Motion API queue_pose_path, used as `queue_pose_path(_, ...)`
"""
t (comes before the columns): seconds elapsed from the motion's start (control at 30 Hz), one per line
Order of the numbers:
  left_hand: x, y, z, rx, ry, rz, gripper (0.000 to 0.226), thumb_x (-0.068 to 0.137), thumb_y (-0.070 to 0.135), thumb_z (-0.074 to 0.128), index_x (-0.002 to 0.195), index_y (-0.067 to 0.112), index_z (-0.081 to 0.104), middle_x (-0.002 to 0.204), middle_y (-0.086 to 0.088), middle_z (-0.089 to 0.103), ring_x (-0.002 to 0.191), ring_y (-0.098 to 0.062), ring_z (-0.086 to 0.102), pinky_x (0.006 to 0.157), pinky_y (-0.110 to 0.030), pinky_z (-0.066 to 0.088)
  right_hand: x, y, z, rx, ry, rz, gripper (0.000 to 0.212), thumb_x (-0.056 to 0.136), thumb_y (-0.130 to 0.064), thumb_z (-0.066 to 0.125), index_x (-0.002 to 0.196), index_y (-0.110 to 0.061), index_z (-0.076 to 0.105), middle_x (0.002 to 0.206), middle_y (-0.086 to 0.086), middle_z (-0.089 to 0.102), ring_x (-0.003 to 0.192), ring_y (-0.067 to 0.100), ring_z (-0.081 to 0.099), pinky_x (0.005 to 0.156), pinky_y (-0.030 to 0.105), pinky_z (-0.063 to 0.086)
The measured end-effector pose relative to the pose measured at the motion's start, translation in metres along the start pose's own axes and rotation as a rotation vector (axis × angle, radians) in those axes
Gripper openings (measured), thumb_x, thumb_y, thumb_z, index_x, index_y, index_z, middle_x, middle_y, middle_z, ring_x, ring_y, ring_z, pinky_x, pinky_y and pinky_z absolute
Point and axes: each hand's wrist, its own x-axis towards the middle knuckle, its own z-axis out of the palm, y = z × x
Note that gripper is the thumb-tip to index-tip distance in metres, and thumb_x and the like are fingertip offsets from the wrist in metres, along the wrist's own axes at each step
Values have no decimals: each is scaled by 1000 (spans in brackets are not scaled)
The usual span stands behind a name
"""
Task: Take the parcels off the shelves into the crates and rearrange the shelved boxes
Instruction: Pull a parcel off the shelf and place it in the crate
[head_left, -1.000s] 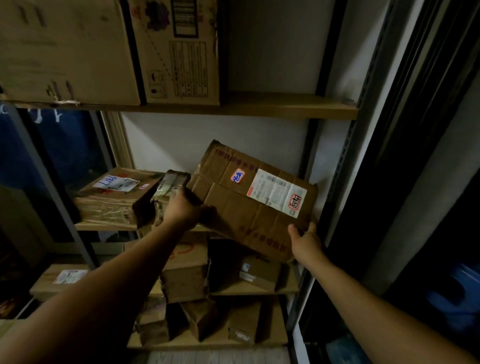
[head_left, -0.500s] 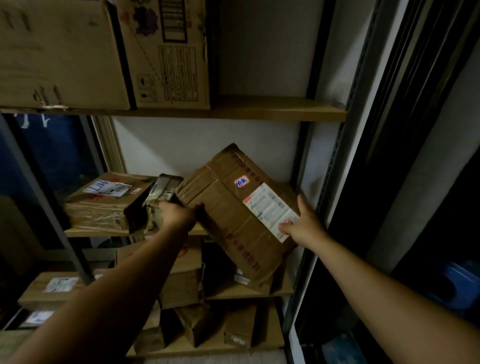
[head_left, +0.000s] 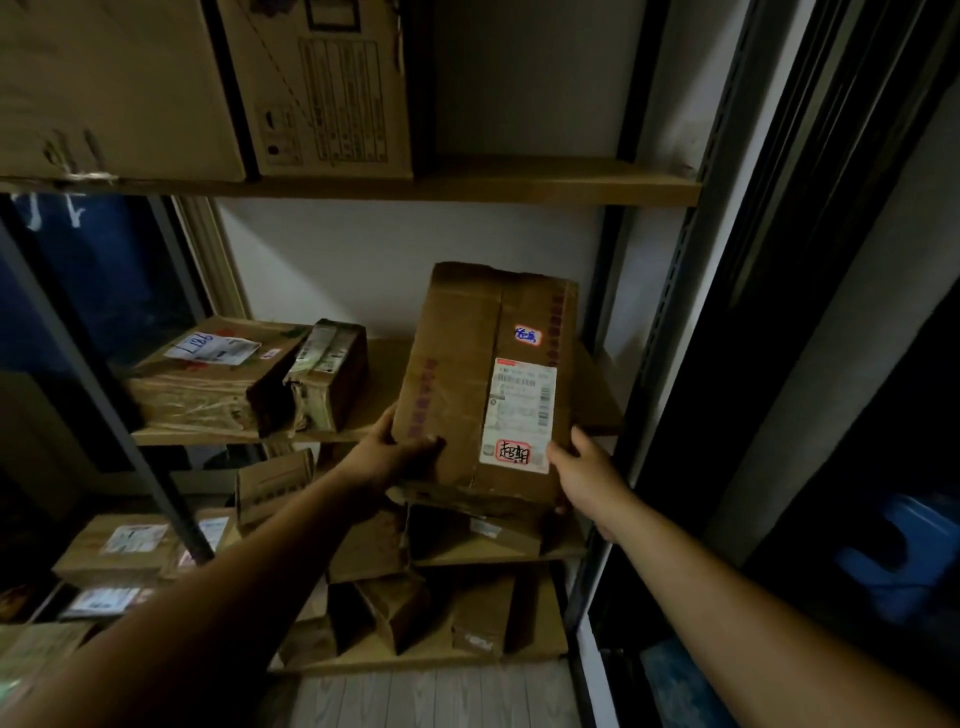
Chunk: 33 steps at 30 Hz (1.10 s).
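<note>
I hold a worn brown cardboard box (head_left: 467, 384) with a white shipping label and a red stamp, turned lengthwise at the front right of the middle shelf (head_left: 379, 395). My left hand (head_left: 395, 457) grips its near left corner, thumb on top. My right hand (head_left: 582, 473) holds its near right edge by the label. The box's far end rests over the shelf, and its near end overhangs the shelf front.
A flat labelled box (head_left: 202, 384) and a small taped parcel (head_left: 327, 374) sit left on the same shelf. Large cartons (head_left: 317, 88) fill the top shelf. Several boxes crowd the lower shelves (head_left: 415, 597). A dark shelf post (head_left: 670, 312) stands right; a blue crate (head_left: 898, 561) lies beyond.
The box has been turned from lying crosswise and tilted to pointing lengthwise into the shelf. Both hands shifted to its near end.
</note>
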Motion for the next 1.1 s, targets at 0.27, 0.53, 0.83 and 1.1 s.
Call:
queue_pose_path(0.27, -14, -26, -16, -118, -39, 51, 78, 77, 10, 68, 142, 32, 31, 119, -6, 58, 96, -27, 64, 57, -31, 55, -25, 18, 12, 68, -40, -36, 54, 101, -24, 40, 150, -30, 18, 145, -2, 42, 131, 19, 42, 95, 25, 37)
queue_pose_path(0.53, -41, -51, -10, -182, 125, -12, 86, 68, 18, 76, 138, 41, 32, 124, -4, 55, 105, -34, 59, 73, -48, 56, -33, 34, 11, 99, -114, -62, 59, 101, -26, 42, 151, -33, 14, 141, -3, 45, 120, 15, 49, 79, 17, 42)
queue_pose_path(0.83, -111, -90, -23, -211, 247, 27, 83, 74, 11, 74, 142, 33, 32, 126, -8, 55, 106, -31, 62, 76, -45, 57, -72, 66, 41, 146, -236, -89, 65, 96, -27, 51, 150, -36, 16, 142, 0, 46, 118, 17, 52, 91, 32, 50)
queue_pose_path(1.1, -197, -95, -77, -137, 233, 42, 75, 81, 8, 66, 141, 36, 29, 122, -1, 52, 107, -27, 58, 80, -46, 56, -149, 54, 94, 218, -287, -123, 60, 98, -19, 47, 150, -32, 20, 134, -4, 51, 95, 0, 55, 62, 10, 49)
